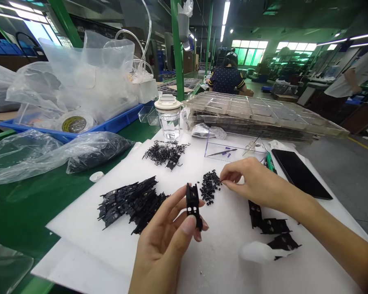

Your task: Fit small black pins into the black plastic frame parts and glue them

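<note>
My left hand [171, 237] holds a long black plastic part [192, 206] upright between thumb and fingers; small holes show in it. At the right edge of a pile of tiny black pieces [210, 188], my right hand [245, 179] has thumb and forefinger pinched together. Whatever sits between those fingertips is too small to make out. Left of my left hand lies a heap of similar black plastic parts [129, 202]. Farther back is a tangle of thin black bent pieces [164, 153]. Several more black parts [274, 226] lie below my right forearm.
A lidded jar of clear liquid [171, 120] stands behind the white sheet [88, 232]. At left, a blue tray [110, 124] holds plastic bags and a tape roll. A black phone-like slab [302, 173] lies at right. Stacked clear trays [248, 108] and a seated person [228, 77] are beyond.
</note>
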`<control>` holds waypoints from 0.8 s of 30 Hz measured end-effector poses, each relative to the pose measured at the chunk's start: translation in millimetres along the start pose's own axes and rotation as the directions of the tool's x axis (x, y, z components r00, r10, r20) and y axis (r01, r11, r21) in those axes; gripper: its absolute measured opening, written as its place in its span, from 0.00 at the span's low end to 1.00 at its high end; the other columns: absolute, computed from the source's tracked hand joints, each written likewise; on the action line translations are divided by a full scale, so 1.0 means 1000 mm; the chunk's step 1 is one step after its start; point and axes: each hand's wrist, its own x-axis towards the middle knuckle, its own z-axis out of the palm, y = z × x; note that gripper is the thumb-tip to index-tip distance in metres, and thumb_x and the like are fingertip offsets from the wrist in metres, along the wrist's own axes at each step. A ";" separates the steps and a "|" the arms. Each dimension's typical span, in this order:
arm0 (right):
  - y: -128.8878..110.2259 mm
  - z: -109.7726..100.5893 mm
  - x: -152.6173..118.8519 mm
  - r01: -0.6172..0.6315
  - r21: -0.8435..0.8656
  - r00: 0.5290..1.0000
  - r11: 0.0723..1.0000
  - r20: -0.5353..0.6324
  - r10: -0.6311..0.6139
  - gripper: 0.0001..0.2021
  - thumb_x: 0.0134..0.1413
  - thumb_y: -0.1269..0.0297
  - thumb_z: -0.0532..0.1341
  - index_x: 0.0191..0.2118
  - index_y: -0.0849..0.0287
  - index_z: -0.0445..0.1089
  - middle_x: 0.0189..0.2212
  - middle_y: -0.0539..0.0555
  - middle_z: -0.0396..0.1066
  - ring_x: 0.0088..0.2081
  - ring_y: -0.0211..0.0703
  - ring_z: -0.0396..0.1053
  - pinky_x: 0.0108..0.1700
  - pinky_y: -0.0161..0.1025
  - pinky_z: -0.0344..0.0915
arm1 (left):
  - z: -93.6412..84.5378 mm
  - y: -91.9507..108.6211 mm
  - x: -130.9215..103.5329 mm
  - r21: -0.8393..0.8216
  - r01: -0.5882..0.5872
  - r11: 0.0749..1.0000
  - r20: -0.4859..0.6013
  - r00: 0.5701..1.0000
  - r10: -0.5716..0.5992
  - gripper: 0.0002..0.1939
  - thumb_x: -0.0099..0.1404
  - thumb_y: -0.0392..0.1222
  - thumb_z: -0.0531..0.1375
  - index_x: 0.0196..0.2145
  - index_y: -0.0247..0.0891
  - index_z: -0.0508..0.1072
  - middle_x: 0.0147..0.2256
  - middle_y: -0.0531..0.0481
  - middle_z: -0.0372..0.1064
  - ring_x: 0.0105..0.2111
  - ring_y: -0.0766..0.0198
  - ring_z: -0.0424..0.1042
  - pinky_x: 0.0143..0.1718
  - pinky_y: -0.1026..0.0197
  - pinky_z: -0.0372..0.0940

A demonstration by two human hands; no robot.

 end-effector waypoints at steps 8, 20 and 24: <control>-0.011 -0.007 -0.001 -0.035 0.320 0.999 0.947 0.029 0.027 0.03 0.57 0.67 0.66 0.35 0.54 0.80 0.35 0.48 0.81 0.38 0.41 0.79 0.43 0.35 0.74 | 0.002 0.001 -0.003 0.014 0.021 1.000 0.049 0.999 -0.021 0.26 0.63 0.49 0.69 0.57 0.44 0.73 0.48 0.48 0.75 0.25 0.72 0.70 0.29 0.69 0.67; -0.035 -0.002 -0.007 0.067 0.689 0.987 0.722 0.058 -0.147 0.03 0.58 0.67 0.69 0.38 0.57 0.81 0.35 0.53 0.81 0.39 0.44 0.77 0.44 0.39 0.74 | 0.002 -0.001 0.000 0.023 0.014 1.000 0.169 0.985 -0.018 0.23 0.67 0.48 0.66 0.57 0.43 0.72 0.47 0.46 0.77 0.27 0.68 0.75 0.31 0.66 0.68; -0.037 -0.001 -0.009 0.079 0.687 0.985 0.723 0.057 -0.162 0.04 0.56 0.67 0.70 0.39 0.56 0.82 0.36 0.53 0.81 0.39 0.44 0.77 0.46 0.40 0.74 | 0.003 -0.002 0.000 -0.001 0.000 1.000 0.156 0.988 0.000 0.23 0.67 0.47 0.66 0.57 0.43 0.72 0.48 0.46 0.77 0.28 0.68 0.75 0.30 0.66 0.68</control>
